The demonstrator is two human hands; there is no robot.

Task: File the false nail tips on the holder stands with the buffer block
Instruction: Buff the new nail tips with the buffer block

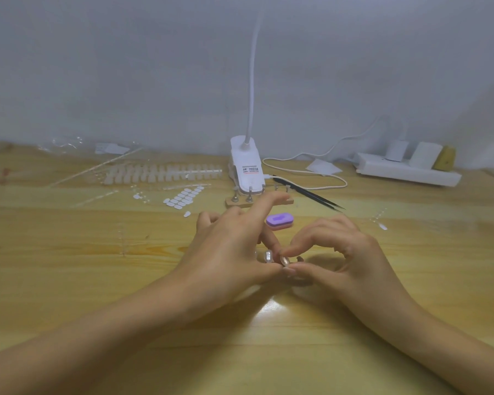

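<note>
Nearest, two bare forearms laid across the wooden surface (69, 238), converging. Left hand (228, 246) curled, index finger raised, thumb and a lower finger pinching at two clear false nail tips (268, 256); right hand (348, 252) pinching the same pair from the other side, though hard to tell exactly which tip. Just beyond, purple buffer block (279, 220) lying flat, untouched. Farther back, wooden holder stands (241, 201) just before a white clip lamp (247, 169), black tweezers (311, 193) to the right.
</note>
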